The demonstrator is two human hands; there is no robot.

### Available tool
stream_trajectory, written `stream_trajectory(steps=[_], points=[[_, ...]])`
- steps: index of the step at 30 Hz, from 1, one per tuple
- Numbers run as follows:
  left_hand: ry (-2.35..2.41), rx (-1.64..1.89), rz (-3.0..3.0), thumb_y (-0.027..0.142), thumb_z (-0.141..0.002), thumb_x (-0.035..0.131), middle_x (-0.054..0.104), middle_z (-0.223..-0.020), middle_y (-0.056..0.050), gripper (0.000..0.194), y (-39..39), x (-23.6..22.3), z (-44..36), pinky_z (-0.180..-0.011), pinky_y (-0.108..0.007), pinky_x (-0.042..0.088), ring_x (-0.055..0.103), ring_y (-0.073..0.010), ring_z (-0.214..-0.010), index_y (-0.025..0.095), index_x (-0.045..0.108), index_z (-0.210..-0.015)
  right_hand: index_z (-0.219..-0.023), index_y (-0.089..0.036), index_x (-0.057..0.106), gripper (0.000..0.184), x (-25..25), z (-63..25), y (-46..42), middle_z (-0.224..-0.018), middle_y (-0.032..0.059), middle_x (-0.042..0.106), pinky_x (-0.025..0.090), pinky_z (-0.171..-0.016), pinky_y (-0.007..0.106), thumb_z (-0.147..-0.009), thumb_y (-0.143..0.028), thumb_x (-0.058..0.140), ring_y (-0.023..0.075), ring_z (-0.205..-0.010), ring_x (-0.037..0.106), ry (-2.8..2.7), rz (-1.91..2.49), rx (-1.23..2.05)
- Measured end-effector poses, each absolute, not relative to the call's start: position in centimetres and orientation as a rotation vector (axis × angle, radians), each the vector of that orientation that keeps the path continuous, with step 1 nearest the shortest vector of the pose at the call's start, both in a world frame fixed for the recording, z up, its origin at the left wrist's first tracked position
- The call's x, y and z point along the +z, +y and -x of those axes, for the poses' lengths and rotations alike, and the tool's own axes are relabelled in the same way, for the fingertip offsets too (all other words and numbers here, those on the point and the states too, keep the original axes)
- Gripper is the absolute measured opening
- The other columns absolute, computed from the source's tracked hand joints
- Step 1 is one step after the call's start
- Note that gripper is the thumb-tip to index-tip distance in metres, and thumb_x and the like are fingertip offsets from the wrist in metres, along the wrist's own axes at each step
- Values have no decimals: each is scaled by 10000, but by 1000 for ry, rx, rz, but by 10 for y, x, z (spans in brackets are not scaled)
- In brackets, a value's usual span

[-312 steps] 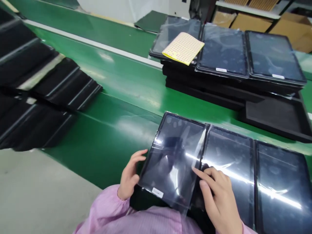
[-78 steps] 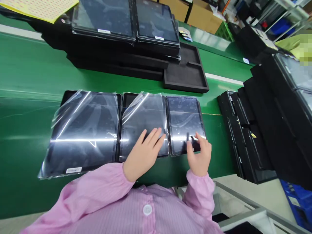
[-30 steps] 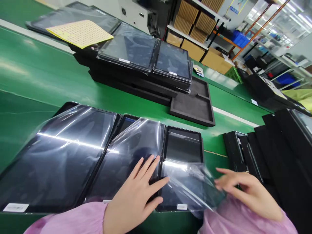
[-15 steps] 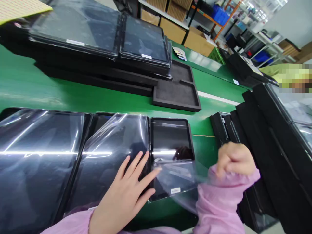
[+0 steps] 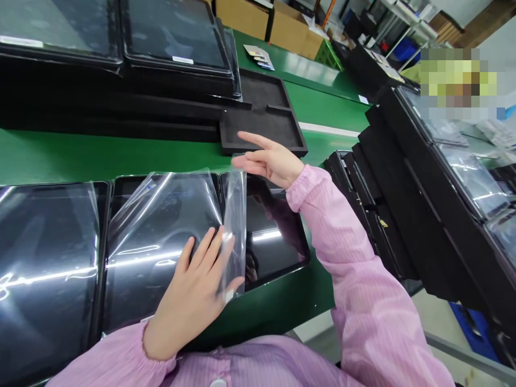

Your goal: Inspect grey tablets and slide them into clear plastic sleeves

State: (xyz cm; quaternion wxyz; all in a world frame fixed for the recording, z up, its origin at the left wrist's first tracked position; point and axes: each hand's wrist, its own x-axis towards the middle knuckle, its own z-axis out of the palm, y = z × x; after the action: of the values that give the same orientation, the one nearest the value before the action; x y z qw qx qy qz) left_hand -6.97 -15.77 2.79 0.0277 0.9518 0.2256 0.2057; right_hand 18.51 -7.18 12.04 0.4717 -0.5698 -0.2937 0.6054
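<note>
Several black tablets lie in a row before me. On the rightmost tablet [image 5: 278, 242] the screen is mostly bare, and a clear film [image 5: 237, 209] stands folded along its left side. My left hand [image 5: 193, 290] rests with spread fingers over the film's lower part and the edge of the middle tablet [image 5: 149, 279], which has its own film, creased at the upper left. Above the rightmost tablet's top edge is my right hand [image 5: 270, 161], its fingers stretched out and apart, close to the film's upper end. Another film-covered tablet [image 5: 44, 258] lies at the left.
Behind the row, film-covered tablets [image 5: 173, 35] sit on stacked black foam trays, beside a foam tray [image 5: 262, 129] with recesses. More black trays [image 5: 403, 177] are stacked at the right. A blurred-out person [image 5: 459, 80] is beyond them. Cartons [image 5: 288, 27] stand at the back.
My right hand has moved up and left from the lower right, and its fist has opened. The film has shifted from the rightmost tablet's lower part to its left side. The view has turned rightward.
</note>
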Motion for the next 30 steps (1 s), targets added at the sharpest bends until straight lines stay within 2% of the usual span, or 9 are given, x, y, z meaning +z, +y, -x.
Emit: stream_trajectory(steps=[5, 8, 11, 13, 15, 17, 23, 27, 30], points=[[705, 632, -2873, 468, -1036, 343, 500, -1561, -197, 690, -158, 28, 71, -1130, -551, 392, 522, -385, -1401, 144, 216, -1632, -1284, -225, 606, 430, 98, -222, -106, -817, -35, 792, 631, -664, 140, -921, -18, 506, 87, -768, 787, -576, 1382, 1445], [703, 631, -2865, 438, -1030, 383, 474, -1586, -179, 651, -158, 27, 72, -1140, -549, 390, 531, -387, -1394, 198, 268, -1624, -1280, -237, 611, 390, 87, -234, -138, -919, -19, 814, 659, -781, 247, -922, -98, 543, 119, -822, 794, -662, 1400, 1378], [678, 611, -2911, 412, -1019, 417, 459, -1592, -190, 623, -157, 27, 72, -1154, -558, 371, 534, -395, -1389, 210, 334, -1602, -1453, -239, 480, 520, 79, -223, -176, -1085, 41, 803, 652, -906, 403, -939, -204, 556, 184, -964, 788, -854, 1502, 1192], [670, 586, -2938, 403, -1008, 436, 441, -1603, -194, 634, -157, 27, 73, -1169, -562, 352, 524, -396, -1400, 214, 328, -1603, -1519, -200, 407, 592, 79, -203, -201, -1238, 111, 756, 579, -1050, 455, -942, -231, 537, 216, -1170, 724, -1039, 1605, 953], [672, 562, -2941, 387, -996, 455, 427, -1614, -189, 660, -157, 26, 75, -1190, -558, 329, 501, -391, -1423, 227, 292, -1616, -1528, -184, 412, 579, 83, -175, -224, -1464, 154, 613, 455, -1182, 486, -963, -247, 518, 244, -1373, 583, -1375, 1669, 817], [681, 564, -2897, 374, -989, 464, 415, -1628, -161, 686, -159, 25, 76, -1216, -541, 305, 470, -373, -1455, 257, 245, -1629, -1518, -174, 437, 539, 87, -145, -240, -1518, 159, 560, 417, -1211, 493, -991, -274, 493, 273, -1451, 493, -1783, 1630, 809], [770, 558, -2664, 290, -965, 424, 202, -1710, 48, 695, -162, 26, 79, -1297, -461, 193, 334, -286, -1546, 431, 210, -1610, -1528, -265, 401, 566, 72, -84, -251, -1588, 119, 479, 499, -1135, 592, -998, -462, 380, 318, -1480, 447, -2191, 1795, 433], [747, 536, -2659, 279, -959, 417, 170, -1709, 102, 701, -160, 28, 80, -1314, -441, 142, 295, -262, -1564, 450, 208, -1606, -1442, -258, 486, 456, 76, -87, -249, -1520, 93, 572, 561, -1072, 529, -1038, -396, 329, 279, -1407, 530, -2198, 1777, 266], [795, 441, -2638, 371, -963, 474, 192, -1704, 103, 675, -159, 32, 79, -1313, -477, 133, 318, -289, -1553, 475, 245, -1589, -1418, -154, 515, 432, 95, -125, -243, -1393, 136, 650, 586, -998, 478, -1018, -291, 428, 297, -1237, 624, -2178, 1799, 404]])
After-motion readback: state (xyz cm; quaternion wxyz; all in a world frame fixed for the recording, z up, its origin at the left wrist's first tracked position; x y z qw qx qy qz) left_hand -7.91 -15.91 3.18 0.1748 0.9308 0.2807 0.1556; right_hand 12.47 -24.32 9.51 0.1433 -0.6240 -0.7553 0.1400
